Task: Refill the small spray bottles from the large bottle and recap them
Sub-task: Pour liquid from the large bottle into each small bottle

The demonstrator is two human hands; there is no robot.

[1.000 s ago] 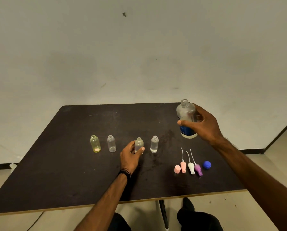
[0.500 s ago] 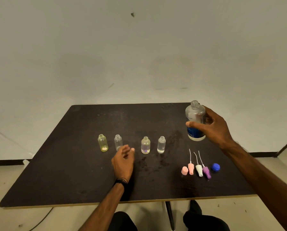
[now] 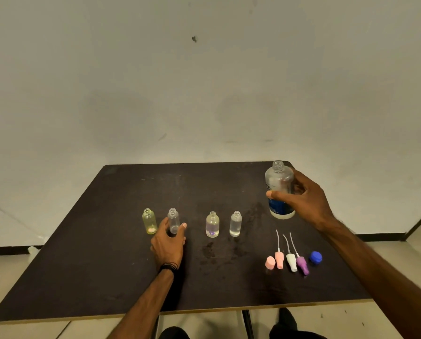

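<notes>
A dark table (image 3: 107, 265) holds four uncapped small bottles in a row. The left hand (image 3: 168, 243) curls round the second, clear bottle (image 3: 173, 220), beside a yellowish one (image 3: 149, 221). The right hand (image 3: 302, 199) grips the open large bottle (image 3: 279, 189) upright; its blue label is unreadable. Spray caps (image 3: 291, 261) lie near the front edge.

A dark worktop (image 3: 107, 253) with a pale front edge stands before a plain grey wall (image 3: 204, 81); a black wristband (image 3: 168, 266) shows; wet patches (image 3: 209, 250) darken the worktop.
</notes>
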